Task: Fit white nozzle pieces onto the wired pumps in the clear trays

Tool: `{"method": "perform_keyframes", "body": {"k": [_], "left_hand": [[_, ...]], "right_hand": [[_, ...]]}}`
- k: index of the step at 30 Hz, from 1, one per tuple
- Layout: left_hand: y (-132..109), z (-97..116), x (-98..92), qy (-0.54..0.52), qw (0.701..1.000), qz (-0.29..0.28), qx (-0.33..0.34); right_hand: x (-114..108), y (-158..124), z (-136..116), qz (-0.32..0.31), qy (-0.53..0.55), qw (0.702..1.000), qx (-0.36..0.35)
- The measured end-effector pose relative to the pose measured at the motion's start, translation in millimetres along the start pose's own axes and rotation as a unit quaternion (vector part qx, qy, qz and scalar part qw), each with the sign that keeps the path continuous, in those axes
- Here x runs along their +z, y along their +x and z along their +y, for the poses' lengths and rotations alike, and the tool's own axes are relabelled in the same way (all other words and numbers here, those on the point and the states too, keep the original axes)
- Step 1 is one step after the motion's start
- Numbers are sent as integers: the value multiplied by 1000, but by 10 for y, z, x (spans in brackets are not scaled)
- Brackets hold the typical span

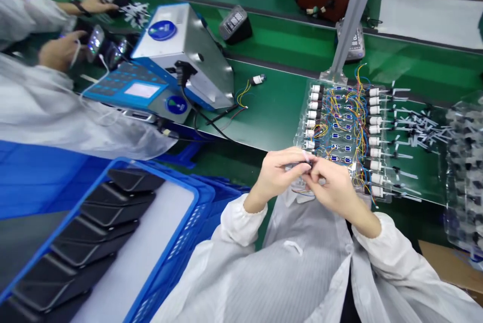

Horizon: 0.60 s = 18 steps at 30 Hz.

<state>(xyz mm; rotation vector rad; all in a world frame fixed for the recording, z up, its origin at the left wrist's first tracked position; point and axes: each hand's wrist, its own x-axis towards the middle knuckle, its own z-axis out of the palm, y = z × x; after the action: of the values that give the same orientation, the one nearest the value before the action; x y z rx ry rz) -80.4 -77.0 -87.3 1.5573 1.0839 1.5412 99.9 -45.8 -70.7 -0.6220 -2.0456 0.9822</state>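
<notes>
My left hand (278, 174) and my right hand (332, 184) meet at the near edge of a clear plastic tray (342, 146). Fingers of both are pinched round a small dark part (308, 163) with a whitish strip; its details are hidden by the fingertips. Two columns of small white cylindrical parts with coloured wires lie in the tray, with small blue pieces between them. White strips stick out from the right column. A loose white part (257, 79) with wires rests on the green bench (264, 111) to the left.
A silver and blue machine (209, 56) stands left on the bench, with a black cable. White strips (424, 129) and another clear tray (466, 177) are at right. A blue crate (188, 187) holds black parts at lower left. Another person's hands (62, 51) work at upper left.
</notes>
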Motion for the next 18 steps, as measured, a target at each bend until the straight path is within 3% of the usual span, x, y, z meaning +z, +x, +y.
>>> {"method": "perform_keyframes", "body": {"k": [4, 7, 9, 12, 15, 18], "left_hand": [[-32, -95, -217, -45, 990, 130, -26], [-75, -355, -423, -54, 976, 196, -75], [-115, -552, -489, -53, 976, 178, -117], [-191, -777, -462, -12, 984, 100, -150], [-253, -883, -384, 53, 989, 20, -135], [-278, -908, -334, 105, 991, 5, -85]], "right_hand": [[8, 71, 202, -29, -12, 999, 8], [9, 69, 435, -141, -103, 984, 26], [52, 46, 567, -214, -198, 957, 10], [126, 5, 664, -253, -299, 920, -25], [142, -15, 657, -257, -326, 909, -42], [105, -18, 624, -252, -335, 907, -46]]}}
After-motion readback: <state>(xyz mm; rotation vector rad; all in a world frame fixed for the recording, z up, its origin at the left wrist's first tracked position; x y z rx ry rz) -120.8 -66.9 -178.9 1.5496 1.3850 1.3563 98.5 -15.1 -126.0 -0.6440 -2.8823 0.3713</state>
